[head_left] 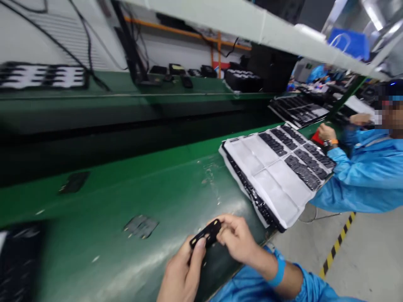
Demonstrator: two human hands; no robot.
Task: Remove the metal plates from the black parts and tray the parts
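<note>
A small black rectangular part (208, 231) with gold-coloured spots at its ends is held tilted above the green table. My left hand (184, 266) is closed on its left end, thumb on top. My right hand (237, 240), with a blue band at the wrist, is closed at the other end, its index finger along the far edge and the thumb bent in. Left of my hands, a flat dark grey piece (141, 227) with small gold tabs lies on the table. A similar dark piece (74, 182) lies farther back on the left.
To the right is a stack of white trays (252, 153), the top one partly filled with rows of dark parts. A blurred black tray (23, 260) sits at the near left. Beyond the stack, a co-worker in blue (371, 176) works. A raised shelf (189, 86) runs behind.
</note>
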